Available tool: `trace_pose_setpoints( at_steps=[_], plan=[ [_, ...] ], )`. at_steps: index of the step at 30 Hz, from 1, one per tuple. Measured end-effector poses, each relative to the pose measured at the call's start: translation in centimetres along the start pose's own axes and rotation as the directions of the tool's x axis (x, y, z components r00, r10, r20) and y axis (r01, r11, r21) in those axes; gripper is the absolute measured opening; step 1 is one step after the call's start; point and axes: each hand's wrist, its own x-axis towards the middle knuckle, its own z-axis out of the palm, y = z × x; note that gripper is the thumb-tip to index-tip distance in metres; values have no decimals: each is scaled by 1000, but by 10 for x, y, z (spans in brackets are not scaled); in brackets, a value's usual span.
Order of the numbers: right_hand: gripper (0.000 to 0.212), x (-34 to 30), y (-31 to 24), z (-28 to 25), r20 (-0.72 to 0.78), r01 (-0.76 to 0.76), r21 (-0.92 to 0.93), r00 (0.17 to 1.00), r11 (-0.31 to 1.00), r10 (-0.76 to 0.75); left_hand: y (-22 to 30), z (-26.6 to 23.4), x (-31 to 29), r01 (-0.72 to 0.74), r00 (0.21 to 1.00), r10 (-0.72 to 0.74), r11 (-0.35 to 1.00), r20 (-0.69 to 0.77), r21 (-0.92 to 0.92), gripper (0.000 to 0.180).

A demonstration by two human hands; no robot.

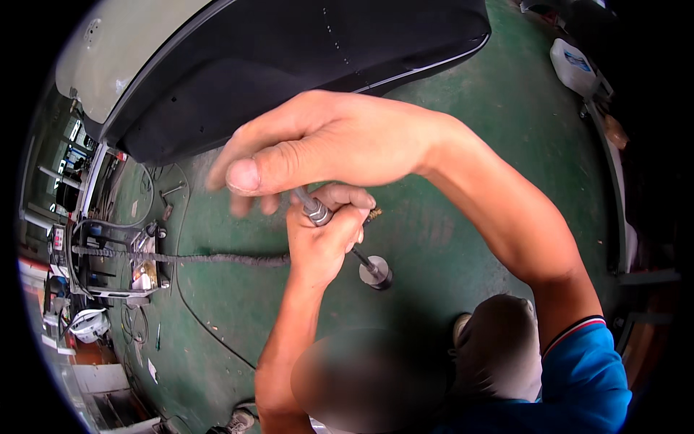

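Observation:
My left hand (318, 242) is closed around the shaft of a metal slide hammer (318, 212). The tool's ridged collar sticks out above the fist, and a round steel weight (377, 273) shows on the dark rod below it. A thick cloth-wrapped cable (217, 259) runs from the left to this hand. Just above and partly in front of it is my right hand (343, 141), its thumb stretched out and its fingers loosely apart and slightly blurred. Nothing shows in the right hand. The tool's upper end is partly hidden behind the right hand.
A vehicle's black panel (238, 72) with a pale body (119, 43) fills the far side. At left stands a low machine cart (116, 293), with a hammer (168, 210) near it. A thin hose (210, 329) crosses the green floor. A white canister (573, 69) stands far right.

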Motion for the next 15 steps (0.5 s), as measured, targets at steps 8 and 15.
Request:
trace_pose_setpoints(
  at_steps=[8, 15],
  plan=[
    [44, 12, 51, -7, 212, 99, 561, 942, 822, -258, 4, 5, -9, 84, 978, -75, 996, 192, -40, 11],
    [39, 1, 14, 24, -397, 47, -437, 886, 898, -240, -10, 12, -5, -94, 992, 93, 995, -84, -14, 6]
  ],
)
